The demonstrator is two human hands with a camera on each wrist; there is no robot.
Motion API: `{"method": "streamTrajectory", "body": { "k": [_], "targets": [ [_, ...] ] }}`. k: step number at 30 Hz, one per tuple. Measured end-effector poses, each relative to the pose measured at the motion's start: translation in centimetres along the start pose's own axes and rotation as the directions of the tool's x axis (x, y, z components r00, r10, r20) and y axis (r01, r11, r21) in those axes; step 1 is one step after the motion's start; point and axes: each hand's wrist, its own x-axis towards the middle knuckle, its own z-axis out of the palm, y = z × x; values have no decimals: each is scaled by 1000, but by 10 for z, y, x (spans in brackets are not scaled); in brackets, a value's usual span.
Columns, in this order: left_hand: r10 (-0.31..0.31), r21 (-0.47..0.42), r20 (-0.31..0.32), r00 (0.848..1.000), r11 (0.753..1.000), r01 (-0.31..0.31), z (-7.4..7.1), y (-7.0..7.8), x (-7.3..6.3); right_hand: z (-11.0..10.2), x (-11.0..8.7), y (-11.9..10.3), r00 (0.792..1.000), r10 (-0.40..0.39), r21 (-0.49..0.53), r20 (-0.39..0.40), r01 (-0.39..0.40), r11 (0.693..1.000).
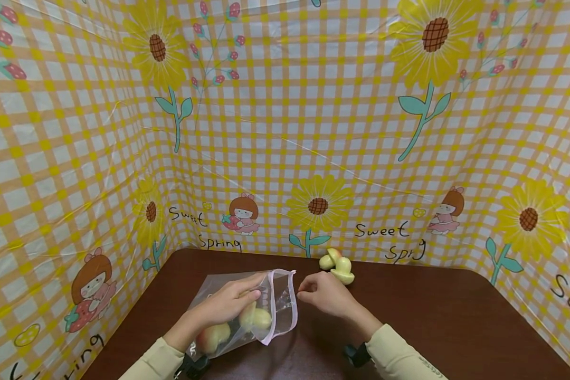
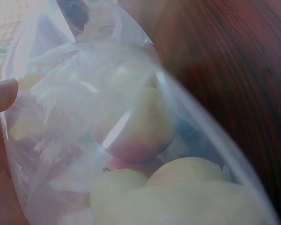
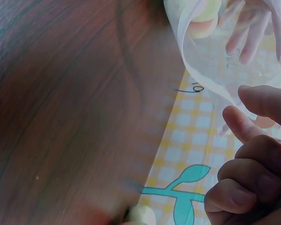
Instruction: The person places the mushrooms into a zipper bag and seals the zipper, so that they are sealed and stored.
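A clear zip bag with a pale lilac rim lies on the table, its mouth facing right. Inside are pale yellow fruit with a red blush, also showing through the film as a rounded fruit. My left hand rests along the bag near its mouth, fingers extended; in the right wrist view, those fingers show through the film. At the right side of the mouth, my right hand pinches the rim between thumb and forefinger, other fingers curled.
More pale yellow fruit sits at the back of the dark brown table, just behind my right hand. A checked cloth with sunflowers hangs behind and along both sides.
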Motion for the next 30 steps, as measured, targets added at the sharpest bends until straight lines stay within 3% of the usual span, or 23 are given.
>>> {"method": "streamTrajectory", "body": {
  "k": [13, 23, 30],
  "targets": [
    [1, -1, 11, 1000, 1000, -1, 1, -1, -1, -11, -3, 15, 996, 91, 50, -23, -90, 995],
    [4, 7, 15, 1000, 1000, -4, 2, -1, -1, -15, -1, 29, 978, 193, 40, -80, -190, 981],
    [4, 0, 5, 1000, 1000, -4, 3, -2, 0, -19, 1, 38, 971, 212, 19, -112, -211, 977]
  ]
}}
